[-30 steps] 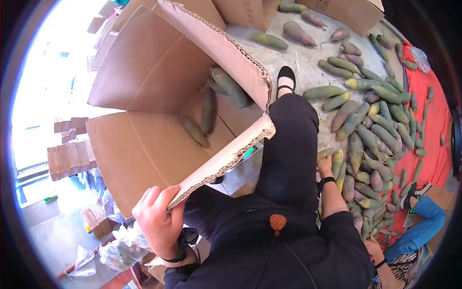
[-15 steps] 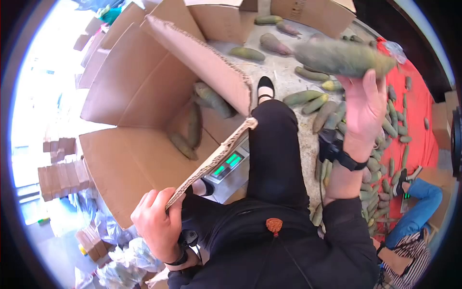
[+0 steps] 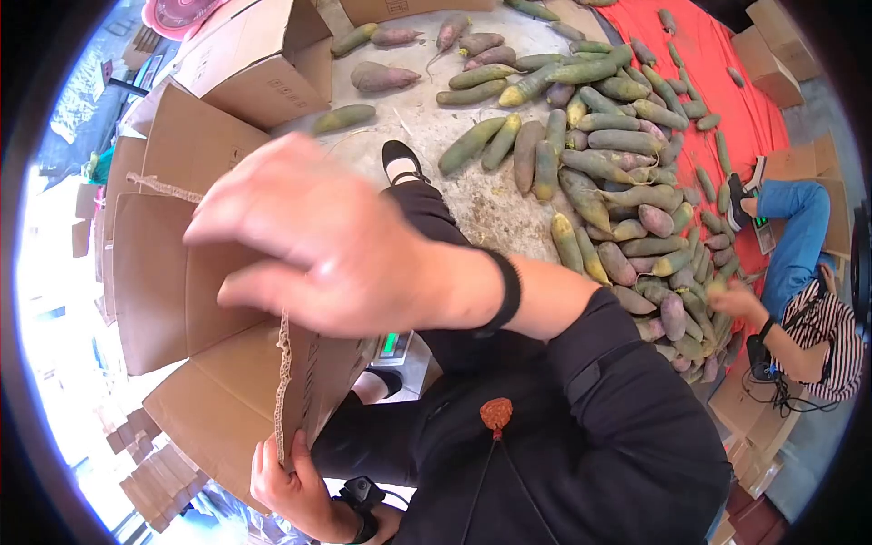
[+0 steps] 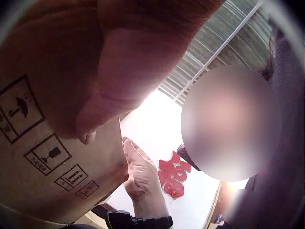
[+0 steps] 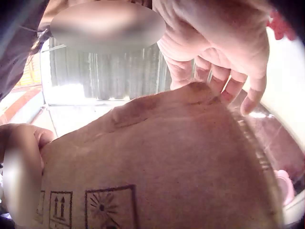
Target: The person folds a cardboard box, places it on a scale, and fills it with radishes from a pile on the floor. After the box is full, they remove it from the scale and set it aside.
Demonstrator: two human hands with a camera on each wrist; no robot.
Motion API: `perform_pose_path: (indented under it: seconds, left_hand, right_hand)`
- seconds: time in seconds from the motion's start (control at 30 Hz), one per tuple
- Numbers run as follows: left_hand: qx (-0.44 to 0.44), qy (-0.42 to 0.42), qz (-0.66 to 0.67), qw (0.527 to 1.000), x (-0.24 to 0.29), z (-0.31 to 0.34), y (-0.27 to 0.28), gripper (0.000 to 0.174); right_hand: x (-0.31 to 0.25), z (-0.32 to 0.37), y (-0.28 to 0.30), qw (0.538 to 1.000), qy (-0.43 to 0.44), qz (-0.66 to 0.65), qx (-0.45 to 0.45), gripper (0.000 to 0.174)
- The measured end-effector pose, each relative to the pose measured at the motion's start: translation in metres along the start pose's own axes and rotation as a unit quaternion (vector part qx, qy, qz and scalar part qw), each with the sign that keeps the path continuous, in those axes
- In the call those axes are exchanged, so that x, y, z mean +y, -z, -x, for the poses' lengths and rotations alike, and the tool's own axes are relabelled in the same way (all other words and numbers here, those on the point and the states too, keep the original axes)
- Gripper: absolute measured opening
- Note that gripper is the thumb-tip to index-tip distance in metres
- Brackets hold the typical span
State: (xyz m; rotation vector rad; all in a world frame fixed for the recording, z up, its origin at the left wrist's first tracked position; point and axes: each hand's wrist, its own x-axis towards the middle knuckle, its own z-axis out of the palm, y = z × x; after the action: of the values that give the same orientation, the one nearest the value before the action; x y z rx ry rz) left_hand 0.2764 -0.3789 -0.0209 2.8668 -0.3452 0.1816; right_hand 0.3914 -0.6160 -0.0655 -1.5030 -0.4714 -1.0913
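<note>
The left hand (image 3: 295,490) grips the near edge of the open cardboard box (image 3: 213,391); its thumb (image 4: 119,81) lies against the printed box wall (image 4: 107,167) in the left wrist view. Blurred, the right hand (image 3: 318,236) reaches over the box opening with thumb and fingers apart. In the right wrist view the right hand (image 5: 219,52) shows its palm and loosely bent fingers beyond the box edge, holding nothing visible. The hand and box walls hide the box's contents. Green and purplish radishes (image 3: 627,141) lie heaped on the floor.
A scale display (image 3: 391,344) glows beside the box, near a foot (image 3: 401,163). Another carton (image 3: 259,68) stands beyond. At the right, another person's hand (image 3: 738,304) is by the heap, near a red sheet (image 3: 727,73).
The right hand has swung left from over the heap to over the box, and the large radish it held is out of sight. The box has tilted, with the left hand still gripping its edge.
</note>
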Motion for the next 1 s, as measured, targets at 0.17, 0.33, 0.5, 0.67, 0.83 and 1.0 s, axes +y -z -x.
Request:
perform_pose_path:
  seconds: [0.17, 0.33, 0.5, 0.67, 0.83, 1.0]
  left_hand:
    - [-0.023, -0.005, -0.009, 1.000, -0.002, 0.000, 0.002, 0.016]
    - [-0.040, 0.014, -0.013, 0.999, 0.001, 0.000, 0.003, 0.014]
    - [-0.043, 0.028, -0.005, 0.999, -0.008, 0.001, 0.002, 0.013]
    - [-0.019, 0.065, -0.009, 0.998, 0.008, -0.004, 0.001, 0.013]
    - [-0.021, 0.064, -0.027, 0.997, 0.017, -0.012, 0.005, 0.012]
    - [-0.041, 0.083, -0.028, 0.995, 0.014, -0.012, 0.007, 0.014]
  right_hand:
    - [0.063, 0.049, 0.099, 0.959, -0.210, 0.189, -0.024, 0.031]
    - [0.147, 0.193, 0.224, 0.735, -0.506, 0.429, -0.142, 0.051]
    - [0.146, 0.334, 0.313, 0.548, -0.644, 0.517, -0.135, 0.050]
    - [0.134, 0.346, 0.315, 0.462, -0.717, 0.500, -0.149, 0.069]
    - [0.147, 0.352, 0.301, 0.448, -0.740, 0.464, -0.190, 0.074]
    - [0.144, 0.343, 0.270, 0.408, -0.647, 0.536, -0.359, 0.031]
